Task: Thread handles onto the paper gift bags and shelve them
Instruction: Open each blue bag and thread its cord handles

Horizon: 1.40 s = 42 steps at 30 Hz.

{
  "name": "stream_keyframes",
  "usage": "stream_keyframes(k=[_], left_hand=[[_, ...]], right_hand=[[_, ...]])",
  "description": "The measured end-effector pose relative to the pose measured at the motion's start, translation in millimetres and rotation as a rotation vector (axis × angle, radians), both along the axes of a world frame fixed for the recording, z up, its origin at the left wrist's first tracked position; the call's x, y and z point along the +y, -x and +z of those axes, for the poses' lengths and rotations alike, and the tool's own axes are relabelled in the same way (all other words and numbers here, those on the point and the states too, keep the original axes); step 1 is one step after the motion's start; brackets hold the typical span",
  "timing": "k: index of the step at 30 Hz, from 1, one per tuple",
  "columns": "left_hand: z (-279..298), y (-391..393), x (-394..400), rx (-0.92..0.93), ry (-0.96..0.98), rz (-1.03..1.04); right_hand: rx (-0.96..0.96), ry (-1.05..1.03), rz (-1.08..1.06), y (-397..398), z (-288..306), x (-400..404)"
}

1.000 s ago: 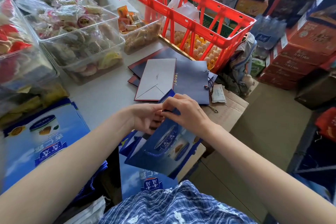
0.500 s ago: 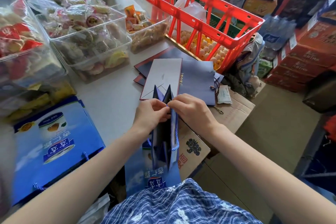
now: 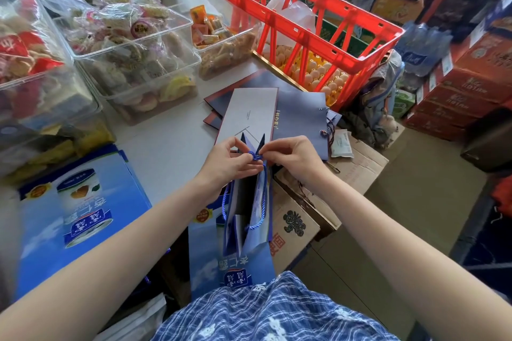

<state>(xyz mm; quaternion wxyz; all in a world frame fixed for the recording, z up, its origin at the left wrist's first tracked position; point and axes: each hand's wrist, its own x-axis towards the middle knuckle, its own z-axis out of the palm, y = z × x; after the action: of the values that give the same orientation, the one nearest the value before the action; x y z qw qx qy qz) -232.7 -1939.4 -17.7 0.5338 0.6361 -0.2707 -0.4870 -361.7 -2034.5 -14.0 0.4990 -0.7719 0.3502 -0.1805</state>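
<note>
Both hands' fingers pinch blue cord (image 3: 255, 156) | gift bag (image 3: 250, 219) open | print: unreadable Chinese characters

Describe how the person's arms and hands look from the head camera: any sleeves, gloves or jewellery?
Both forearms are bare, with no sleeves in view. The left hand and right hand wear no gloves, rings or watch. A blue-and-white plaid garment covers the body below.

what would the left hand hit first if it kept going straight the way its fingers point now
Likely the right hand: the left hand points its fingers rightward at the blue cord knot both hands pinch above the open blue paper gift bag. Depth looks matched, though one view cannot confirm.
</note>
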Motion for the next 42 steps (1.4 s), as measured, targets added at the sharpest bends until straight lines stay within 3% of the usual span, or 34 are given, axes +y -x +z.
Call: stream_keyframes(k=[3,11,17,22,27,32,42], left_hand=[[-3,-2,0,-0.010,-0.004,-0.033],[-5,-11,2,-0.197,0.038,-0.218],[-3,-16,0,-0.037,-0.019,-0.267],[-2,-18,1,0.123,-0.012,-0.303],[-6,-11,-3,-0.011,0.019,-0.243],[-6,-11,-2,0.254,0.017,-0.155],[-6,-11,-1,0.024,-0.013,-0.212]], right_hand=[[-0.069,-0.183,-0.007,3,-3,-1],[0.004,-0.332,0.048,5,-2,-8],[0.007,-0.315,0.086,5,-1,-11],[-0.024,-0.453,0.159,10,2,-15],[-0.069,-0.406,0.050,6,-7,-9],[-0.058,-0.344,-0.004,4,-6,-7],[-0.031,-0.300,-0.044,1,-2,-3]])
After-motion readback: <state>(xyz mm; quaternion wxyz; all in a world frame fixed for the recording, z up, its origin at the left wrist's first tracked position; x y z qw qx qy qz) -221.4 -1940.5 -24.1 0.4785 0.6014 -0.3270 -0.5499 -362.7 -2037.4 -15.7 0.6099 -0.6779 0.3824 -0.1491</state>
